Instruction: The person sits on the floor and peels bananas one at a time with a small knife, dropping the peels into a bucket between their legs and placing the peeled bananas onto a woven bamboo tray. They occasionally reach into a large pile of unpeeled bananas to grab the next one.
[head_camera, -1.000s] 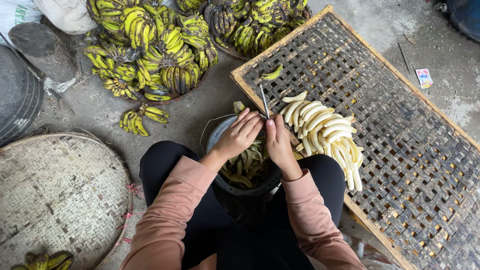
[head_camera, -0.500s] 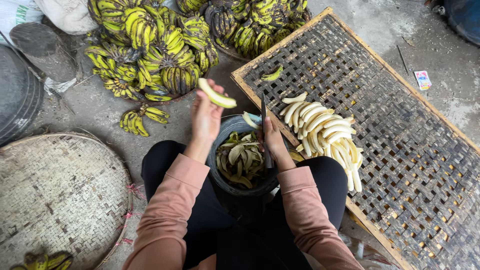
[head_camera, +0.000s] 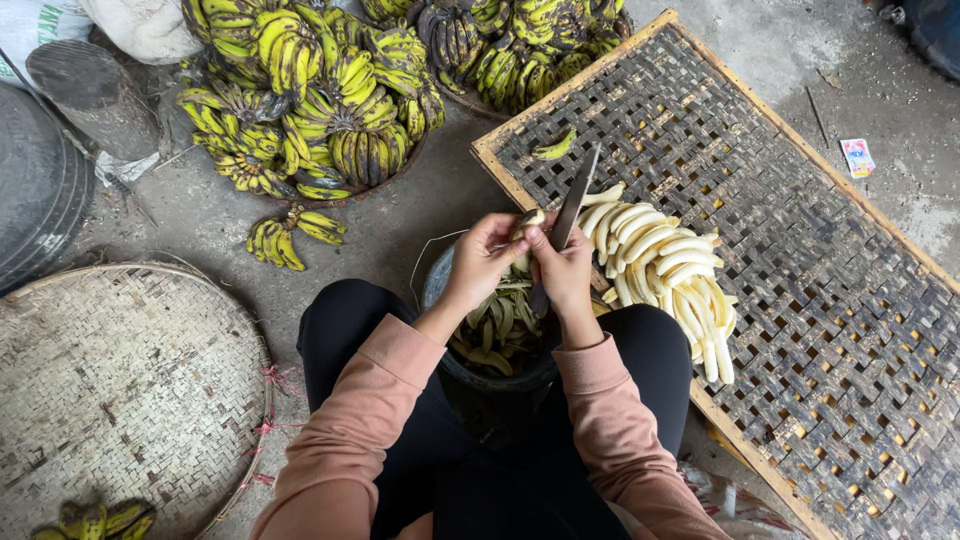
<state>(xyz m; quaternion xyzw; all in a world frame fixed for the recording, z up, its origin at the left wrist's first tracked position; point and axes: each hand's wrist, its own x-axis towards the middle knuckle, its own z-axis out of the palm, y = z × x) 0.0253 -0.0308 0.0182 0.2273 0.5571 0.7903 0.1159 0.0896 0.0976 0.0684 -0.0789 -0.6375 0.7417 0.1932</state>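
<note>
My left hand (head_camera: 484, 260) holds a partly peeled banana (head_camera: 527, 222) over a dark bucket (head_camera: 470, 372) filled with green peels. My right hand (head_camera: 563, 270) grips a long knife (head_camera: 572, 205), blade pointing up and away, beside the banana's tip. The two hands touch at the fingertips. Just right of them, a row of pale peeled bananas (head_camera: 665, 265) lies on a large woven bamboo drying tray (head_camera: 800, 230). One green peel strip (head_camera: 555, 148) lies on the tray's far corner.
A heap of green-yellow banana bunches (head_camera: 330, 90) fills baskets ahead. A small loose bunch (head_camera: 290, 235) lies on the concrete. A round woven tray (head_camera: 110, 390) sits at my left, with a few bananas (head_camera: 95, 520) at its near edge. A small wrapper (head_camera: 858, 157) lies at the right.
My left hand, raised with a banana half a second ago, has come back down over the bucket. Both hands have met again, and the knife blade stands up beside the banana.
</note>
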